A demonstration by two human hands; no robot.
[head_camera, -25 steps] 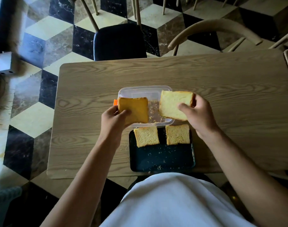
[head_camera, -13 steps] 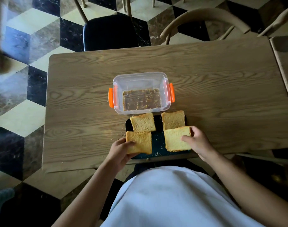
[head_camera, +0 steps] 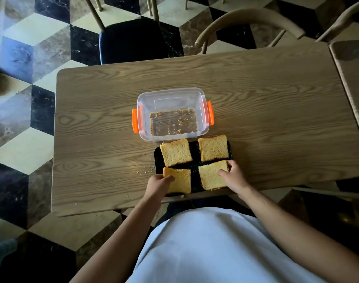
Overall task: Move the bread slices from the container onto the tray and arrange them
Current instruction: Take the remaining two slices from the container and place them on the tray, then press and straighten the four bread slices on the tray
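Observation:
A dark tray (head_camera: 194, 167) sits at the table's near edge with several bread slices on it in a two-by-two layout. The far-left slice (head_camera: 175, 152) and far-right slice (head_camera: 213, 147) lie free. My left hand (head_camera: 158, 185) grips the near-left slice (head_camera: 181, 180) at its left edge, thumb on top. My right hand (head_camera: 234, 177) holds the near-right slice (head_camera: 211, 176) at its right corner, fingers on top. Both near slices rest on the tray. The clear container (head_camera: 171, 94) with orange clips stands just beyond the tray and holds only crumbs.
The wooden table (head_camera: 266, 111) carries crumbs left of the tray. A second tabletop (head_camera: 354, 64) adjoins at the right. A dark-seated chair (head_camera: 131, 40) and a curved-back wooden chair (head_camera: 250, 19) stand beyond the far edge. My white shirt fills the bottom of the view.
One second ago both hands held slices above the container. They have come down toward me, and the two slices now lie on the tray's near half, still gripped.

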